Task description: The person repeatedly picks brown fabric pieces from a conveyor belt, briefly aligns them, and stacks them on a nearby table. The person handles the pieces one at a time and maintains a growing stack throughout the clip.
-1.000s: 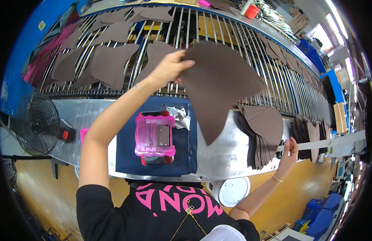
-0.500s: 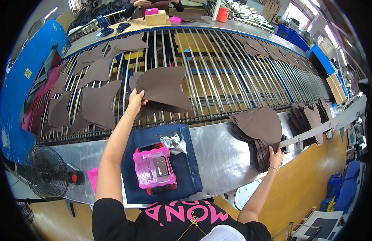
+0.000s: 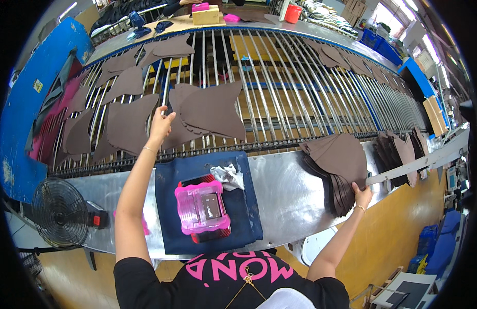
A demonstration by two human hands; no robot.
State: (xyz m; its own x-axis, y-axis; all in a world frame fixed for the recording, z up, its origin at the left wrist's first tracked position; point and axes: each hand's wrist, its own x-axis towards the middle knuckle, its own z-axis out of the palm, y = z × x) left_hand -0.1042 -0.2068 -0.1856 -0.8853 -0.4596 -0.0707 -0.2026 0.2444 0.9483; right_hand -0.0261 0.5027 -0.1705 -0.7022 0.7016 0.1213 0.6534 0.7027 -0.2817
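Observation:
My left hand [image 3: 161,123] hovers over the metal roller conveyor with its fingers apart and nothing in them. Just right of it, several overlapping dark-brown cut pieces [image 3: 213,108], flat and curved like fabric or leather, lie across the rollers. Another group of brown pieces [image 3: 129,123] rests to its left. Far to the right, my right hand [image 3: 362,195] grips the near right edge of a fanned stack of brown cut pieces [image 3: 337,159] on the steel table, thumb on top. The fingers underneath are partly hidden.
A pink plastic box [image 3: 202,208] sits on dark blue cloth [image 3: 171,180] before me. Left stands a black fan [image 3: 61,213]. A pale bar [image 3: 418,159] crosses the right side near more brown stacks [image 3: 393,154]. A blue machine housing [image 3: 38,98] flanks the conveyor.
My left hand has let go of the brown piece, which now lies flat on the overlapping pieces, and has drawn left. My right hand stays at the stack.

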